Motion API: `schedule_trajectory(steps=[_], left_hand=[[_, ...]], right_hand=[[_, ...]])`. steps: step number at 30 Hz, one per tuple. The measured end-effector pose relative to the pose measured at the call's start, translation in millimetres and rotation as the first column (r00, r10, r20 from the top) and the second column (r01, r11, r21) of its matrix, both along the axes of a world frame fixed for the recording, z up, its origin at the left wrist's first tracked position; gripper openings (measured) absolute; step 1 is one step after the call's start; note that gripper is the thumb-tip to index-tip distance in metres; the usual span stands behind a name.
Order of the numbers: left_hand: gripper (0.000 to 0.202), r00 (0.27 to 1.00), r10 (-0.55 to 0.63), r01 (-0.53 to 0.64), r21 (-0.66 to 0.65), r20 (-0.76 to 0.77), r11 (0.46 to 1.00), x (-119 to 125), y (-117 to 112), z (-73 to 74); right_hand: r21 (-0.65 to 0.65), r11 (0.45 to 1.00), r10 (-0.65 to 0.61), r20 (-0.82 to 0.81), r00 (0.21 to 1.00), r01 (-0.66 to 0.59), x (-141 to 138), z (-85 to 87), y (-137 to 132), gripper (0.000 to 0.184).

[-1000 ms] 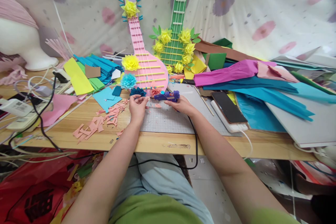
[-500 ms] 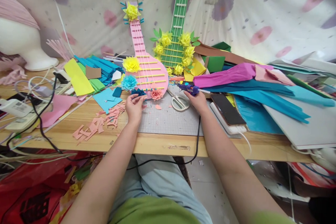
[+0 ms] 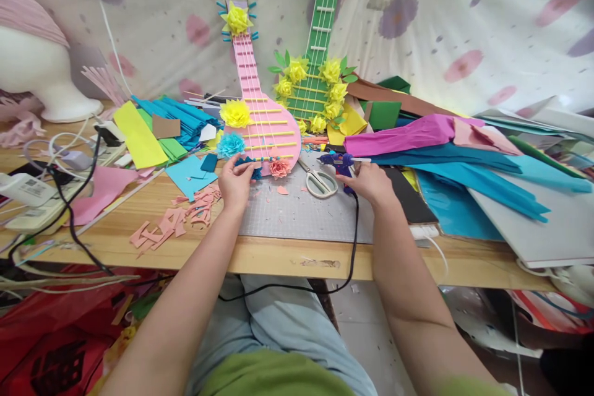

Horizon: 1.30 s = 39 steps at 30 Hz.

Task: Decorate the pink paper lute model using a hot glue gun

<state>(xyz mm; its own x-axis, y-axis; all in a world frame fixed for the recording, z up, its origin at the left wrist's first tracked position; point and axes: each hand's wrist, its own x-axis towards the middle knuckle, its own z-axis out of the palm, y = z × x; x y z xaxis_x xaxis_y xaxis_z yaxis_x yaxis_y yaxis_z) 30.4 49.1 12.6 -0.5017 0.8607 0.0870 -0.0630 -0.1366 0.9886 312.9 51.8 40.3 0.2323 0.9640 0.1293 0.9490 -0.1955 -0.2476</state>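
My left hand (image 3: 236, 180) pinches a dark blue paper flower (image 3: 247, 164) against the lower edge of the pink paper guitar (image 3: 269, 127), between a light blue flower (image 3: 231, 145) and a coral flower (image 3: 279, 167). My right hand (image 3: 369, 182) grips a purple-blue glue gun (image 3: 341, 164) over the right part of the grey cutting mat (image 3: 301, 213); its black cord (image 3: 353, 241) hangs off the table edge. White-handled scissors (image 3: 318, 180) lie on the mat between my hands.
A green paper guitar (image 3: 318, 43) with yellow flowers leans behind. Crepe paper rolls (image 3: 417, 133) and a phone (image 3: 413, 204) crowd the right. Pink scraps (image 3: 180, 216), coloured sheets (image 3: 139, 136), a power strip (image 3: 32, 198) and cables sit on the left of the wooden table (image 3: 278, 253).
My right hand carried the glue gun away from the pink guitar to the right, uncovering the scissors. My left hand moved up and set the dark blue flower against the guitar's edge.
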Motion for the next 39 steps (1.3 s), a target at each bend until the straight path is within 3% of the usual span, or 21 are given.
schedule_trajectory(steps=[1,3,5,8,10,15,21,28,34,39], left_hand=[[0.050,1.000,-0.007,0.007,-0.003,-0.010,1.000,0,0,-0.5],[0.052,0.999,-0.021,0.021,-0.003,-0.031,1.000,-1,1,-2.4],[0.051,0.999,-0.024,0.025,0.006,-0.048,1.000,0,2,-4.9],[0.044,0.998,0.013,-0.011,0.035,-0.055,0.999,2,3,-8.1],[0.040,0.998,0.044,-0.042,0.048,-0.047,0.998,5,3,-9.5],[0.037,0.995,0.076,-0.071,0.081,-0.066,0.994,11,3,-15.9],[0.038,0.979,0.095,-0.083,0.075,-0.179,0.994,15,3,-25.7],[0.034,0.966,0.053,-0.064,-0.034,-0.254,0.997,29,-5,-21.4],[0.031,0.882,0.125,-0.145,-0.010,-0.454,0.989,35,-4,-16.8],[0.030,0.821,0.073,-0.098,-0.013,-0.566,0.995,38,1,-14.8]], right_hand=[[-0.078,0.997,0.000,0.035,0.999,0.003,-5,8.0,-5,0.054],[-0.134,0.985,0.116,0.047,0.992,-0.109,-23,18.9,-11,0.043],[0.004,0.952,0.306,0.035,0.951,-0.307,-50,20.1,-9,0.034],[0.283,0.822,0.497,0.069,0.865,-0.495,-96,4.3,3,0.027],[0.359,0.730,0.582,0.119,0.805,-0.581,-121,-11.8,13,0.032],[0.415,0.648,0.635,0.169,0.754,-0.639,-151,-42.2,31,0.055],[0.484,0.669,0.605,0.087,0.792,-0.564,-149,-50.8,41,0.046],[0.493,0.729,0.566,-0.044,0.823,-0.475,-141,-52.4,43,0.048],[0.512,0.732,0.571,-0.099,0.815,-0.450,-139,-55.0,45,0.047],[0.518,0.730,0.569,-0.100,0.816,-0.446,-137,-53.0,44,0.045]])
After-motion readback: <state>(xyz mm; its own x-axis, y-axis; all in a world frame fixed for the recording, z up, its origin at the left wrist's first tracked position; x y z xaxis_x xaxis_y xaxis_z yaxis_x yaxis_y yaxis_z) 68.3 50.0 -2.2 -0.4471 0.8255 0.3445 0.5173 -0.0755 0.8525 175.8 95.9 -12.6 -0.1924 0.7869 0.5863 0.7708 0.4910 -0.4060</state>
